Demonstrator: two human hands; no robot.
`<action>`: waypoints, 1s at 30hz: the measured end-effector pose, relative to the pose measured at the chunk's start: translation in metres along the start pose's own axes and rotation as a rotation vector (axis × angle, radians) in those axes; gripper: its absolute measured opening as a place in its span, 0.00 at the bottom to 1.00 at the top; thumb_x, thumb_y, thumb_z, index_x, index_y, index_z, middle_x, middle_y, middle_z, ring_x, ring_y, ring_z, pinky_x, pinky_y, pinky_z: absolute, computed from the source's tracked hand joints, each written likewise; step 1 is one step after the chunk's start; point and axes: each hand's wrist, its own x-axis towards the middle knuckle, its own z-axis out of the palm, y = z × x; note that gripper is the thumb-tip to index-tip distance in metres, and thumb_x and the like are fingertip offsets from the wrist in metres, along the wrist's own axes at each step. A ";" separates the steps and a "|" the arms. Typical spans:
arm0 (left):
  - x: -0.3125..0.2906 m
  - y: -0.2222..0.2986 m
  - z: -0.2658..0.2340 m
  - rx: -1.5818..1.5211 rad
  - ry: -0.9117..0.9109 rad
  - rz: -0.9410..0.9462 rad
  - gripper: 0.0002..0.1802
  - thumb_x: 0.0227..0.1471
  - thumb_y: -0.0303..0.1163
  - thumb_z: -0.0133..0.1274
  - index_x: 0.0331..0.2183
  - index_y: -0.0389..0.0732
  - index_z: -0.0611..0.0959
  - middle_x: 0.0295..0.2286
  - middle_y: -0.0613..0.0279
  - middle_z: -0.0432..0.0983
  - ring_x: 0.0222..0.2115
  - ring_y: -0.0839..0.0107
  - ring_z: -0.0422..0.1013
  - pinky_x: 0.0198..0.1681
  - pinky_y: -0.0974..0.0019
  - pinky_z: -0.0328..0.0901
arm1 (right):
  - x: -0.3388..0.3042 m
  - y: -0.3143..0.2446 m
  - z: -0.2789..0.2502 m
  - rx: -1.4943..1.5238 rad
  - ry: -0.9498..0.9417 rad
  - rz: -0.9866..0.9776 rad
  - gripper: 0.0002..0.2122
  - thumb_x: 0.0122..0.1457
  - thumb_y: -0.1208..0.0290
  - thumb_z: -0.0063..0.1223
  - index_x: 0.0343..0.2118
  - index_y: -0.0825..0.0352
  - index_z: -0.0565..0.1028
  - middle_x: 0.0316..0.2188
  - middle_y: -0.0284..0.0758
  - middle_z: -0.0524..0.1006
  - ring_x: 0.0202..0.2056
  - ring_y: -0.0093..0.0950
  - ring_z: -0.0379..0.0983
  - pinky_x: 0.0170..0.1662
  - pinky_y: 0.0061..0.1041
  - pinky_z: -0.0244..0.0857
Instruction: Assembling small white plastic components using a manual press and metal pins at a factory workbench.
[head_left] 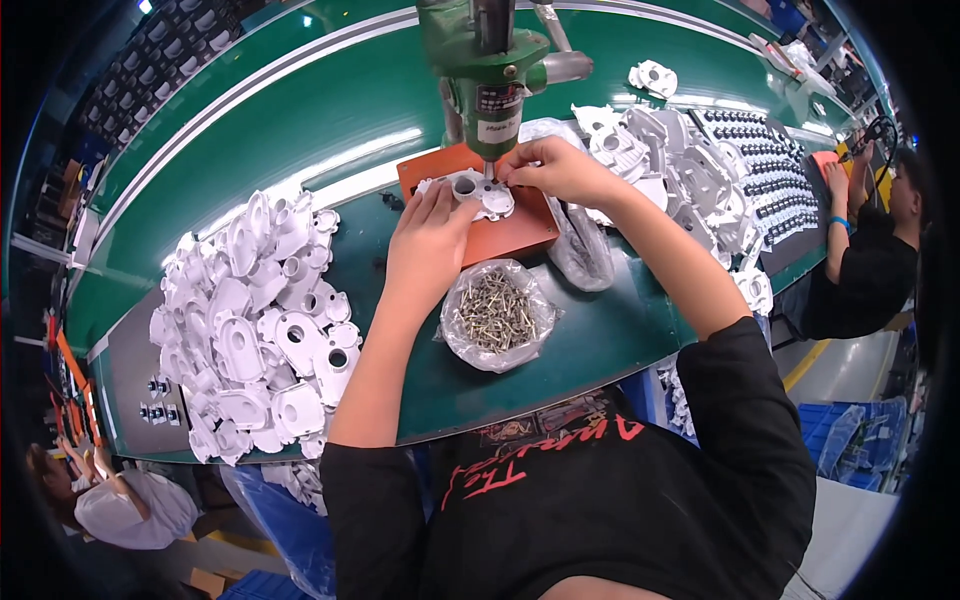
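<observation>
A white plastic housing [492,205] with a large round hole lies on an orange block [505,243] under the green press [487,85]. My left hand [432,235] grips the housing's left side, fingers on its far edge and thumb along the near edge. At the housing's right end my right hand [565,172] is closed in a pinch beside the press's metal tip [490,170]. What its fingertips hold, if anything, is too small to make out. Just in front of the block sits a plastic-lined bowl of small metal pins [497,312].
Heaped white housings stand at left [240,340] and right [665,160]. Rows of black parts [770,180] lie further right. A crumpled plastic bag [582,250] rests beside the block. A green conveyor belt [330,90] runs behind. Co-workers sit at far right [870,250] and lower left [130,505].
</observation>
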 end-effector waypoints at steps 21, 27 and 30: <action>-0.001 -0.001 0.002 0.083 0.002 0.054 0.17 0.46 0.29 0.52 0.42 0.48 0.79 0.42 0.42 0.74 0.48 0.52 0.69 0.52 0.53 0.62 | 0.003 -0.008 -0.001 -0.045 -0.027 -0.067 0.08 0.54 0.76 0.51 0.34 0.74 0.77 0.32 0.34 0.78 0.35 0.20 0.71 0.43 0.20 0.66; 0.002 0.002 0.001 0.035 -0.005 0.038 0.14 0.47 0.29 0.53 0.40 0.43 0.79 0.40 0.44 0.75 0.47 0.53 0.69 0.53 0.53 0.62 | -0.003 0.010 -0.017 0.119 -0.012 -0.072 0.07 0.55 0.77 0.49 0.34 0.73 0.75 0.29 0.32 0.76 0.27 0.17 0.69 0.31 0.18 0.63; -0.001 -0.001 0.001 0.038 0.000 0.029 0.13 0.47 0.28 0.53 0.39 0.42 0.79 0.40 0.44 0.75 0.47 0.52 0.69 0.53 0.53 0.62 | -0.018 -0.003 -0.032 0.224 -0.010 0.184 0.05 0.56 0.77 0.47 0.34 0.70 0.73 0.26 0.30 0.72 0.19 0.14 0.59 0.21 0.15 0.52</action>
